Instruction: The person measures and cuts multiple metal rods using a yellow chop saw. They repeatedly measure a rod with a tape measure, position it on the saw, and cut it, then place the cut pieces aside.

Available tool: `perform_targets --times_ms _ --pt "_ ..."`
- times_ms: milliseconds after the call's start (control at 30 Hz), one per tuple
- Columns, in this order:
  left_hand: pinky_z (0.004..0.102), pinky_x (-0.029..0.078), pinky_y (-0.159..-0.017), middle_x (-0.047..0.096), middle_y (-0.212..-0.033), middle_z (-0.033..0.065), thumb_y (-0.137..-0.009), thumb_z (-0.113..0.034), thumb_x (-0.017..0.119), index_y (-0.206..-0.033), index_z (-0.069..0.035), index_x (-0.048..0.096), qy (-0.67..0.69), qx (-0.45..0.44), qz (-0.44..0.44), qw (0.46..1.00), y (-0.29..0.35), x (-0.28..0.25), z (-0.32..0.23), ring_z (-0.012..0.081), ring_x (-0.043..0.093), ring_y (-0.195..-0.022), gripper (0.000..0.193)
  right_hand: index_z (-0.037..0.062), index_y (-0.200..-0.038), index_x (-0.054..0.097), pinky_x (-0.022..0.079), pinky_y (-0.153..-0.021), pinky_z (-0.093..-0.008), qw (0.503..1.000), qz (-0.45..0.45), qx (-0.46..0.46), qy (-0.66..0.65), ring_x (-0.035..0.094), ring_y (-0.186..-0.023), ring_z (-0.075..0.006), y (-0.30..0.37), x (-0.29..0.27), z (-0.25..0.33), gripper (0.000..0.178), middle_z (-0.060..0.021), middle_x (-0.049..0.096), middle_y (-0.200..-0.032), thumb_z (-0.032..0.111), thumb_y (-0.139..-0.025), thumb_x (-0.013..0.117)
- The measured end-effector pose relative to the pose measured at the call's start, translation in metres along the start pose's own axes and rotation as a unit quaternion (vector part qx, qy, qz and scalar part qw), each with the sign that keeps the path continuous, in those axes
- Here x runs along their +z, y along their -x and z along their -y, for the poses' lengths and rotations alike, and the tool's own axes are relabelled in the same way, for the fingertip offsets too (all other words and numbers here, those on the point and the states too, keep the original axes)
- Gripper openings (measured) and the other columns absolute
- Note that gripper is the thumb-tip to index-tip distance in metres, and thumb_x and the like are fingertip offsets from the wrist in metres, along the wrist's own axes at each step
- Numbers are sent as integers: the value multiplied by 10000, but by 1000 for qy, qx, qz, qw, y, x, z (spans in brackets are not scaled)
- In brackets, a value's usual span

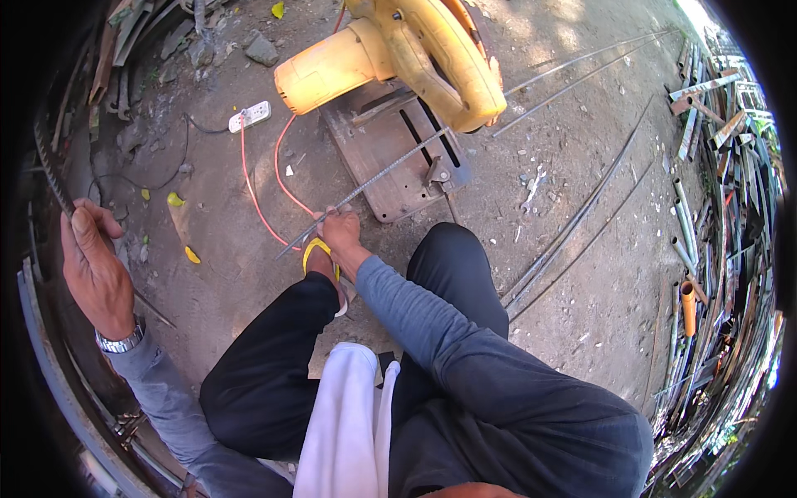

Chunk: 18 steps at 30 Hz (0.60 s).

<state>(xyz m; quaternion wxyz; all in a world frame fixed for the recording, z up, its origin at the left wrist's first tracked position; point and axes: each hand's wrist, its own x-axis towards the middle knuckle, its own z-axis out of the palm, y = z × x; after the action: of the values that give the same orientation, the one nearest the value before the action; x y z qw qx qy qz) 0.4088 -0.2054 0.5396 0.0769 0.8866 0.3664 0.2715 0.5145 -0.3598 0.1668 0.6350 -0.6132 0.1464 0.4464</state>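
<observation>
On the far left, my left hand (101, 274) is closed around a dark ribbed steel rod (53, 170), which rises past the thumb toward the upper left. A metal watch (121, 339) circles that wrist. Near the middle, my right hand (339, 231) grips a thinner ribbed steel rod (386, 172). Its far end reaches across the base plate (365, 178) of a yellow chop saw (444, 70), close to a small metal clamp (438, 172). The saw's blade is not visible from here. Below my right hand is my foot in a yellow-strapped sandal (318, 246).
A white power strip (251, 116) with orange and black cords lies left of the saw. Long thin rods (581, 217) and a wrench (534, 187) rest on the dirt to the right. Piled scrap metal (722, 241) lines the right edge; more scrap (120, 41) stands upper left.
</observation>
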Motion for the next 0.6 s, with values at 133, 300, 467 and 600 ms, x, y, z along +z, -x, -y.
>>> perform_targets --times_ms 133,300,467,600 --pt "266 354 -684 503 -808 1 -1144 -396 373 -995 -44 565 1 -9 -16 1000 4 -12 10 95 416 -720 428 1 -1088 574 555 -697 -412 943 88 46 -319 720 -806 -298 -35 51 -105 172 -183 746 -963 154 -1008 577" --pt "255 332 -656 501 -806 -2 -1142 -403 377 -995 -40 564 -5 -9 -22 1000 -13 -4 -3 82 397 -698 434 -3 -989 687 556 -763 -428 886 310 -47 340 717 -858 -340 37 183 -158 307 -212 735 -946 301 -974 646" --pt "260 354 -649 510 -789 13 -1140 -400 389 -1012 -20 590 -32 -86 16 996 13 -19 42 90 423 -696 448 9 -1282 670 528 -958 -412 544 764 87 336 694 -1091 -250 156 183 -49 532 -161 748 -1151 432 -960 651" --pt "305 401 -626 534 -735 34 -1118 -442 431 -989 -29 584 13 -59 63 996 9 18 60 137 489 -664 458 19 -1303 653 482 -1045 -472 658 566 -262 421 627 -1230 -391 53 140 -53 602 -228 661 -1325 506 -950 635"
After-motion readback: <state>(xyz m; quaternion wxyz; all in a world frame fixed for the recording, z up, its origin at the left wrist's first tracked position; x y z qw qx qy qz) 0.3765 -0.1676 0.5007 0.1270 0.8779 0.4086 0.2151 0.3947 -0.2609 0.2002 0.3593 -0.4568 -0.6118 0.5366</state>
